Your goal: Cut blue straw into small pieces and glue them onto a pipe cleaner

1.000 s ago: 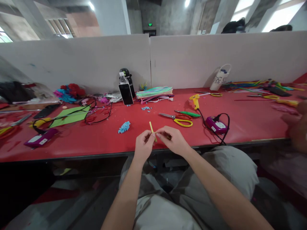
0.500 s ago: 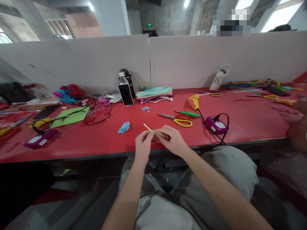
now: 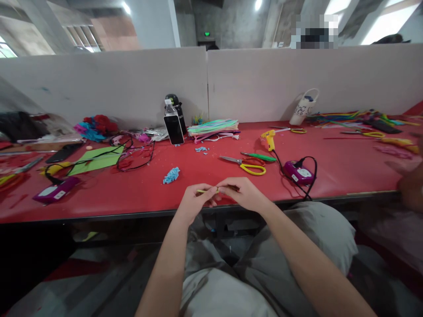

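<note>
Near the table's front edge, my left hand (image 3: 195, 200) pinches a thin yellow strip (image 3: 201, 191) between thumb and fingers. My right hand (image 3: 240, 192) meets it at the fingertips, closed on the strip's other end; most of that end is hidden behind the fingers. Beyond my hands, to the left, lies a small heap of light blue pieces (image 3: 171, 175). A few more blue bits (image 3: 201, 150) are scattered farther back. Scissors with yellow and red handles (image 3: 253, 168) lie to the right, beside a green-handled tool (image 3: 261, 156).
A yellow glue gun (image 3: 269, 140) is cabled near a purple box (image 3: 298, 172). At the back stand a phone (image 3: 173, 130) against bottles and a bundle of pastel stems (image 3: 213, 127). Another purple box (image 3: 55, 190) and green paper (image 3: 95, 160) lie left. Another person's arm (image 3: 411, 185) shows at right.
My left hand has moved slightly left and down and turned flatter. The yellow strip, which pointed up and left, now lies almost level and shows less between my hands.
</note>
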The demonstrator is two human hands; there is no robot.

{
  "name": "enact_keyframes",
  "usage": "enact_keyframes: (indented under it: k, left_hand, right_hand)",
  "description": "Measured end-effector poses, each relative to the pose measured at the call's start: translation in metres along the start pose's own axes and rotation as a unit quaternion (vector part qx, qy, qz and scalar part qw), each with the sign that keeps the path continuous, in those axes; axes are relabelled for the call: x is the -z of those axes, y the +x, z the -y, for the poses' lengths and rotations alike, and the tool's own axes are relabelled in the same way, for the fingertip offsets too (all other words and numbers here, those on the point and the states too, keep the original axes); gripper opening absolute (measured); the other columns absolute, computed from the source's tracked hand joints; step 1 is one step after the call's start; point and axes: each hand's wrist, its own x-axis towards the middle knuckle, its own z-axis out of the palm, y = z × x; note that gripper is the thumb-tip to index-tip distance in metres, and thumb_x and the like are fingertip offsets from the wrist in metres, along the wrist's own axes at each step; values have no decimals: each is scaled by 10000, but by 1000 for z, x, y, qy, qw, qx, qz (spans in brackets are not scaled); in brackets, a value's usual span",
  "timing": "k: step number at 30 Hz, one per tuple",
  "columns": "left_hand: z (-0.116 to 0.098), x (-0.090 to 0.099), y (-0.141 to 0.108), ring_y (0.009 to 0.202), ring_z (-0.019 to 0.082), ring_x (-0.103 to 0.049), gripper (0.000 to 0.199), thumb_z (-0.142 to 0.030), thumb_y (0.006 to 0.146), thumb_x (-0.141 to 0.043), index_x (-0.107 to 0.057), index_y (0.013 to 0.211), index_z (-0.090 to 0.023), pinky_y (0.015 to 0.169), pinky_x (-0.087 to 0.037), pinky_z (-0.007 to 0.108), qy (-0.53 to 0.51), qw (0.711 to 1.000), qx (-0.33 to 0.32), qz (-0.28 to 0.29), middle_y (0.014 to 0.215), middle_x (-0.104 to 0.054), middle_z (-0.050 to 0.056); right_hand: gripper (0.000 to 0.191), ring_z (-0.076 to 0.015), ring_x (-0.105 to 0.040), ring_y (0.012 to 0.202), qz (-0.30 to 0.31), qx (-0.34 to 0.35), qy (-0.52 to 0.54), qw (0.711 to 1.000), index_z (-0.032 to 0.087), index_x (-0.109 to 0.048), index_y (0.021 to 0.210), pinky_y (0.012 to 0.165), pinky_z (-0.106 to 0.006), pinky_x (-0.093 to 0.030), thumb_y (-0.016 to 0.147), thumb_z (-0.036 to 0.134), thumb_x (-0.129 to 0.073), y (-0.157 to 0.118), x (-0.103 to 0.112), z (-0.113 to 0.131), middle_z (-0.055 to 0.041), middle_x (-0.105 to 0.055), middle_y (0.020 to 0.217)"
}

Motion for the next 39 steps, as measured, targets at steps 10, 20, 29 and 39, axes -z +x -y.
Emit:
enact_keyframes:
  k: [10, 20, 29, 39]
  left_hand:
    - [-12, 0, -7, 574, 101, -563, 237, -346, 859, -606, -666, 771, -134, 567, -446, 206, 167, 983, -27, 65, 667, -642, 18]
    - [-13, -5, -4, 558, 101, -479, 206, -312, 852, -596, -632, 721, -158, 557, -380, 211, 185, 979, -88, 23, 606, -556, -17]
    - [-19, -3, -11, 708, 151, -592, 206, -338, 888, -569, -701, 866, -181, 647, -438, 226, 296, 943, -150, 8, 779, -692, 27]
    - [-16, -4, -10, 785, 184, -641, 243, -326, 919, -538, -749, 983, -225, 746, -470, 272, 321, 923, -213, 12, 894, -726, 71]
  right_hand:
    - [211, -155, -626, 768, 32, -28, 27, 999, 174, -717, 953, 705, -255, -476, 909, 322, -573, -2, 3, -1, -42, -718, 868]
    - [284, -101, -416, 579, 41, -37, -42, 998, 162, -637, 819, 542, -230, -334, 927, 401, -528, -4, 11, 4, 23, -533, 648]
    - [297, -100, -401, 605, 93, -25, -26, 995, 163, -588, 795, 569, -226, -332, 950, 395, -485, -3, 16, 4, 38, -466, 649]
    - [345, -98, -389, 590, 81, -48, 11, 995, 157, -589, 803, 555, -225, -329, 939, 458, -489, -3, 14, 1, 41, -454, 645]
